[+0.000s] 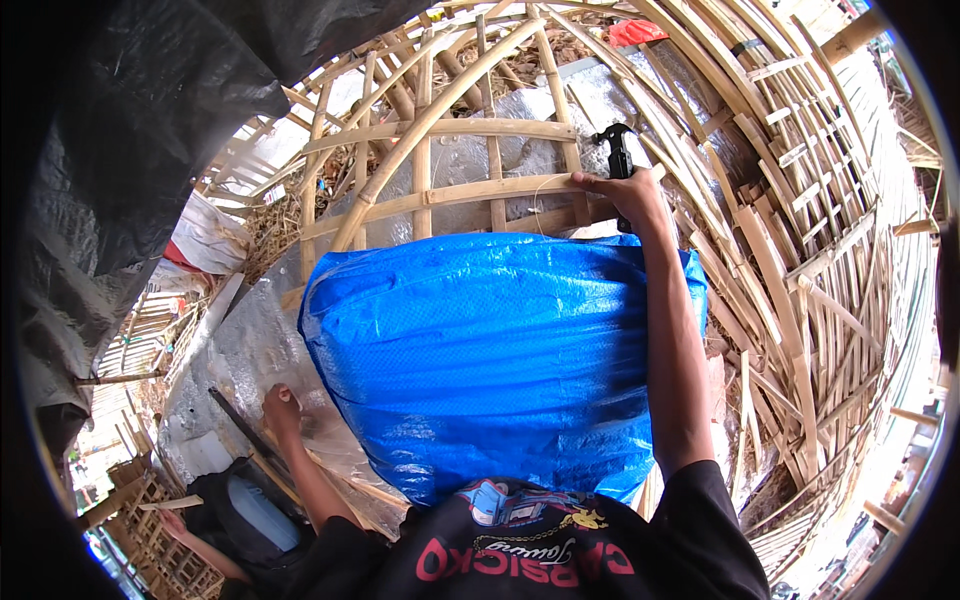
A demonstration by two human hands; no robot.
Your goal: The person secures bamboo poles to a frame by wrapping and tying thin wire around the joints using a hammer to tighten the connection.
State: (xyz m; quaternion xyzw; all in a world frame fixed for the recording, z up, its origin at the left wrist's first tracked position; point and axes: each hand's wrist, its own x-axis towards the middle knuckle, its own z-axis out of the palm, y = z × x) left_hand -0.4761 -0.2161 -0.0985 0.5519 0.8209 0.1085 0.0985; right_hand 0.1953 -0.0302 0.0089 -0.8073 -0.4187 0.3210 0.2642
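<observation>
Right hand [632, 198] far right, grip clamped on a black tool [617, 150] against the bamboo lattice frame [460, 192]. Left hand [281, 408] near left, fingers curled together on silver foil sheeting [240, 350], beside the blue tarp [490, 350].

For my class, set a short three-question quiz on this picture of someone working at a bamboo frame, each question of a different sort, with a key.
1. True or false: the right hand holds a black-headed hammer by the woven bamboo lattice frame.
2. What lies spread in front of the person's chest? A) crinkled blue plastic tarpaulin B) a red blanket C) a white net
3. Fill in: the left hand rests closed, low on the silvery plastic sheet, beside a thin dark ____.

Key: 1 true; 2 A; 3 stick. The right-hand grip is closed round the hammer handle.
</observation>
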